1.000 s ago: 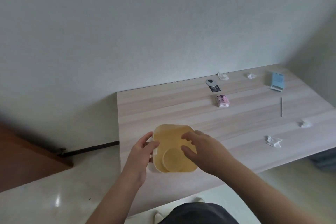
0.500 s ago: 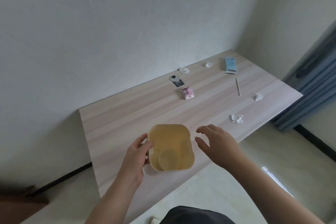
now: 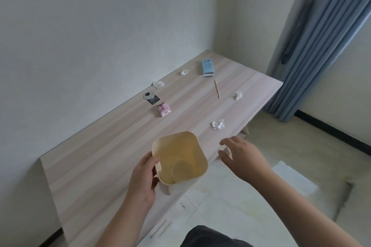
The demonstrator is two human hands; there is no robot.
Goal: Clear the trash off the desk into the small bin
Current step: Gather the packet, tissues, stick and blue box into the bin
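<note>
the yellow bin [image 3: 179, 157] is gripped at its rim by the left hand [image 3: 143, 179]; the right hand [image 3: 242, 155] is held open beside it. beyond the bin, crumpled tissues [image 3: 217, 124] are scattered over the bench [image 3: 100, 146].

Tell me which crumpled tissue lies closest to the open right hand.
The crumpled tissue by the desk's front edge, just beyond the right hand. The other three tissues lie farther back, towards the wall and the blue packet.
</note>
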